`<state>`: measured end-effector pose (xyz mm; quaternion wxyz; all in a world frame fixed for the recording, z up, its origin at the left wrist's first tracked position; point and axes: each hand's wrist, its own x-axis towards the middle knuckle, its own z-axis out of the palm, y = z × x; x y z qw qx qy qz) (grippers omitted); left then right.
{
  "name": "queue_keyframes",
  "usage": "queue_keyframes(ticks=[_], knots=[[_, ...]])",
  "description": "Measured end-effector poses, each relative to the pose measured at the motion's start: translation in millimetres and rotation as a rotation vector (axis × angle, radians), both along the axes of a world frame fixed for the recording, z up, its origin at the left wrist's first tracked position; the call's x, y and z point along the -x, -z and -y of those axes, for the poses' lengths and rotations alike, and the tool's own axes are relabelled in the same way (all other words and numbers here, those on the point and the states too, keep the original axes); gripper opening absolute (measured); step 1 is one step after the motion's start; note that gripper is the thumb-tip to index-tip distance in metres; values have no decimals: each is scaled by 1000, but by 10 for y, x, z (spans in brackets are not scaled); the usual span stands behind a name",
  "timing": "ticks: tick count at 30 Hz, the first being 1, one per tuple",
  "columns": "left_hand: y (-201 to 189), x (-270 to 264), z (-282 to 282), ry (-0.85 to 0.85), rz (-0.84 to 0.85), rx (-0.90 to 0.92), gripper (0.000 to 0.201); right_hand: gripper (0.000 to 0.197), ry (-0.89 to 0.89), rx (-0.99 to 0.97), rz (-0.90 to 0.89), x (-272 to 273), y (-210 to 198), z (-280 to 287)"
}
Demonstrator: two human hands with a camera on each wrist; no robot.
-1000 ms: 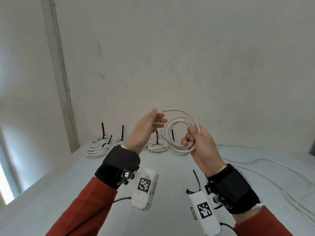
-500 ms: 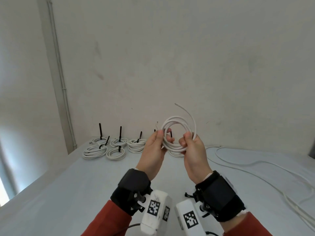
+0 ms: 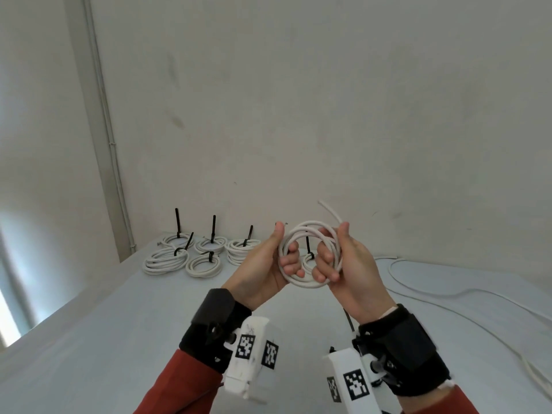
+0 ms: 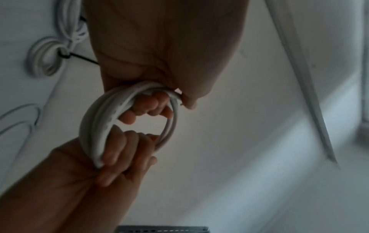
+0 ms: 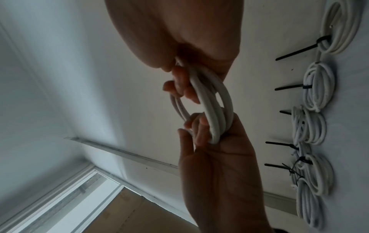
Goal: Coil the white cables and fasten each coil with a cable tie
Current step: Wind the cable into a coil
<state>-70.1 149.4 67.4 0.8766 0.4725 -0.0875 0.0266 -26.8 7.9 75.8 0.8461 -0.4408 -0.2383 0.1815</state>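
Left hand [image 3: 260,264], right hand [image 3: 355,264] grip coil [image 3: 301,283]; only head view shows loose end [image 3: 330,209].

Untied white cable coil [image 3: 307,227]: several loops, upright, gripped at its sides by left hand [image 3: 263,264] and right hand [image 3: 352,264]; free end pokes up. Tied coils [image 3: 165,259] with black cable ties [image 3: 178,224] lie grouped beyond. Loose white cable [image 3: 448,294] trails right.

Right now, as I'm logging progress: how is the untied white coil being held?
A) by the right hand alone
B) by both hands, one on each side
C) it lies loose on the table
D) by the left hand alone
B: the left hand and right hand each curl fingers round opposite sides of the white coil.
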Motion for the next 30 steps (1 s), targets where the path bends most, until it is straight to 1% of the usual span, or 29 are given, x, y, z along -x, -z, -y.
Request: queue_keyframes(ticks=[3,4,5,9,12,16,18,19,21,24,27,30], knots=[[18,-8,-46,153,1,37,48,66,-195,75,-28,-49,-66,67],[20,-10,-58,186,-2,44,48,69,-246,87,-38,-59,-83,96],[18,-8,-68,206,-2,45,48,67,-281,93,-47,-63,-99,124],[-39,23,-65,243,3,56,50,38,-308,82,-34,-28,-156,196],[-100,48,-20,208,0,61,51,30,-242,79,49,13,-187,199],[-146,76,-9,131,13,-105,50,21,-98,163,121,71,-167,173],[-144,79,-7,113,13,-152,49,15,-22,182,138,76,-155,160],[-136,78,-1,115,11,-152,49,12,15,181,141,73,-152,155],[-114,76,5,167,0,-90,48,7,88,170,150,61,-149,150],[-75,62,-19,231,28,-4,36,9,171,148,182,24,-134,174],[-32,35,-31,154,62,-23,32,7,200,182,296,-12,-126,221],[-1,20,-18,89,82,-9,29,16,345,342,450,-46,-102,236]])
